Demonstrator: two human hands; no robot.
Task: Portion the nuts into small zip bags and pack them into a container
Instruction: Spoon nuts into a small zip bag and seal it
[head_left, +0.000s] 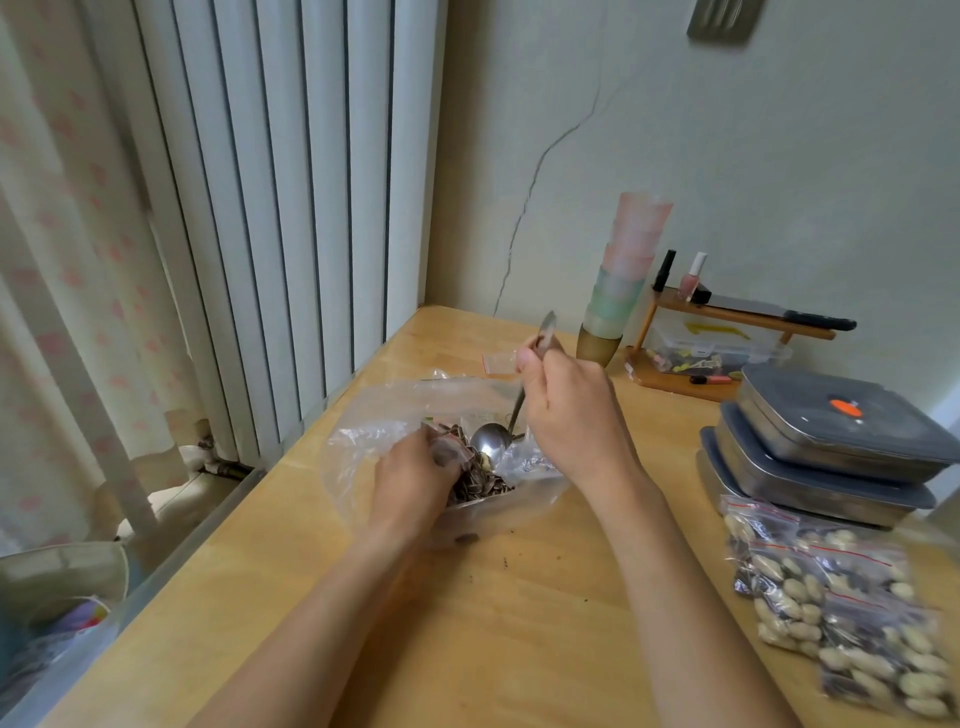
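A large clear plastic bag (374, 415) of striped seeds and pale nuts (480, 483) lies on the wooden table (467, 623). My left hand (415, 478) is inside the bag's mouth, pinching a small zip bag (452, 449) against the seeds. A metal spoon (491, 441) is gripped by its handle in my right hand (566, 415), with its bowl down among the seeds beside the small bag. Several filled small zip bags (841, 613) of peanuts and seeds lie at the right. Two lidded metal containers (831, 447) are stacked behind them.
An empty small zip bag (500, 362) lies flat beyond my right hand. A stack of pastel cups (621, 280) and a small wooden shelf (727, 332) with bottles stand by the wall. A radiator (270, 208) runs along the table's left edge. Crumbs dot the table.
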